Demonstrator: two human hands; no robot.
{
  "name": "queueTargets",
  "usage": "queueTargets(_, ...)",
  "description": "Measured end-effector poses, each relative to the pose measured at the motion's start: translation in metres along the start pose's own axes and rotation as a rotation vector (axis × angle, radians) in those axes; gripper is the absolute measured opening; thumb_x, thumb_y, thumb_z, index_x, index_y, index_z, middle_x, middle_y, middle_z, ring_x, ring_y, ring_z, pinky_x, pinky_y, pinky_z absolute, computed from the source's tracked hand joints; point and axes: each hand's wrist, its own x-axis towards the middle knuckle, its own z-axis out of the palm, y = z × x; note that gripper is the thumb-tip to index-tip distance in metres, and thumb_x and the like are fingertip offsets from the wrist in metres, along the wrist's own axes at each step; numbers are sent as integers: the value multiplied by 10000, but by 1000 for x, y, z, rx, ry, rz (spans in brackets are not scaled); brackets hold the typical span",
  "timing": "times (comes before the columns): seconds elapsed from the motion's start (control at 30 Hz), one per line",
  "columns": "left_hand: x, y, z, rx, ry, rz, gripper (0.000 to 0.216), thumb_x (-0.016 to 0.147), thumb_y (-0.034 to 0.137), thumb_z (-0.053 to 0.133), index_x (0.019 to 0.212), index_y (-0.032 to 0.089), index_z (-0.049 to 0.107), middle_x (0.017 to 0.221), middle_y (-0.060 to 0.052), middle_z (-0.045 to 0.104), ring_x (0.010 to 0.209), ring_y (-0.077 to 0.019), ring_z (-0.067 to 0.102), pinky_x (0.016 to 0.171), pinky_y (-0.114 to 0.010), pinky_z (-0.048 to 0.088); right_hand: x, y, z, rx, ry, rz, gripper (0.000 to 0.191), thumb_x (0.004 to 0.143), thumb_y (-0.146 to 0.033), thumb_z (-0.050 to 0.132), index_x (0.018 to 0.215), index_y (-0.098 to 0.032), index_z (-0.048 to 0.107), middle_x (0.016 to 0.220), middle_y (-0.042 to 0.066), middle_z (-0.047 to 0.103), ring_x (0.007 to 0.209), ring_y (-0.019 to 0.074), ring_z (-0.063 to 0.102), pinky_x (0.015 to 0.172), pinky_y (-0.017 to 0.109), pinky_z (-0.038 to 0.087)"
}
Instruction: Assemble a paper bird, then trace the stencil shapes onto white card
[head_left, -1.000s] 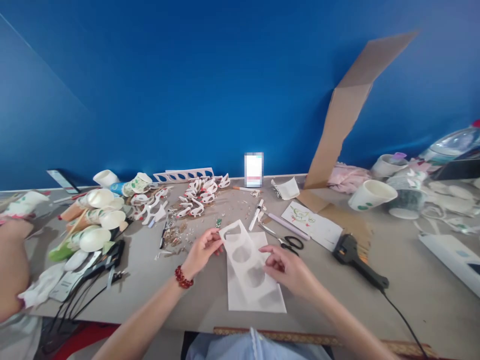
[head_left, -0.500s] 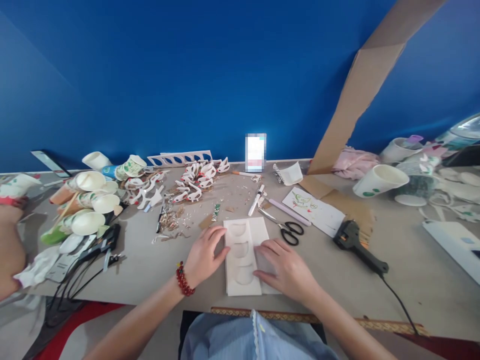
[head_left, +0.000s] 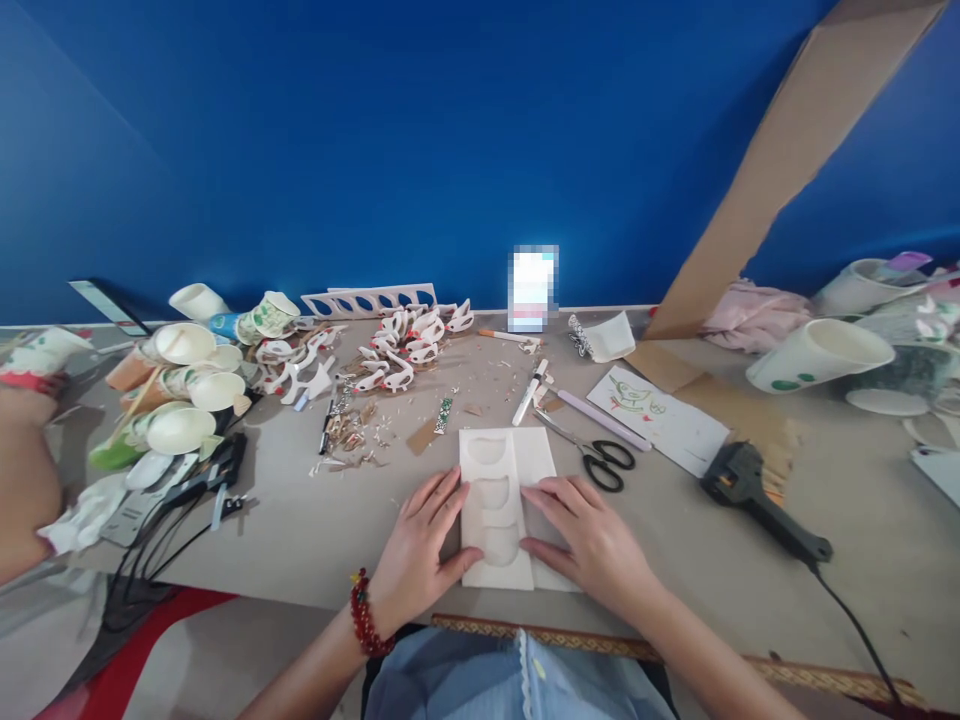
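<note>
The left hand [head_left: 421,548] and right hand [head_left: 596,535], half-open and clasping nothing, flank the 3-hole white strip [head_left: 493,518], which uneven fingertip pressure could skew.

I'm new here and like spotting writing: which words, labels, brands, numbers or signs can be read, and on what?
No text can be read anywhere.
Lit screen at the back: blurred into blocks.
Paper sheet: a green and red drawing, no words that I can make out.
White marker: any print is too small.
White strip with cut-outs: no printing shows.
</note>
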Motion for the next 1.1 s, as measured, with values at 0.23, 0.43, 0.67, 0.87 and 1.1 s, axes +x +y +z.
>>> queueTargets(0.23,-11,8,3,97,-33,72,769,889,552,547,1496,165,276,1564,-144,301,1427,-320,277,1136,-539,296,-8,-10,-9,-31,-68,42,412,855,-356,683,1216,-174,603,1125,111,625,989,281,569,840,410,546)
queueTargets(0.43,-16,16,6,180,-44,161,1055,769,763,517,1523,95,204,1574,-194,248,1437,-365,244,1155,-558,230,-28,-16,-7,-9,-47,101,461,869,-329,658,1296,-186,562,1183,116,605,1032,282,563,862,422,542)
queueTargets(0.67,-16,21,5,209,-53,135,989,812,678,527,1521,70,202,1581,-194,227,1435,-357,257,1167,-543,212,-33,-19,0,57,-3,139,422,882,-321,649,1281,-198,584,1208,121,596,1066,297,545,896,460,510)
queueTargets(0.87,-17,20,5,207,-75,124,946,811,608,562,1517,80,218,1586,-176,221,1447,-350,231,1184,-536,175,-32,-18,-9,157,-24,145,359,950,-225,508,1304,-200,564,1229,115,584,1089,262,538,933,425,492)
queueTargets(1.1,-15,22,4,229,-87,120,950,805,607,571,1518,91,214,1586,-171,226,1446,-343,240,1185,-529,183,-39,-27,-8,166,-13,183,377,915,-267,561,1288,-213,560,1295,120,554,1157,299,502,952,477,453)
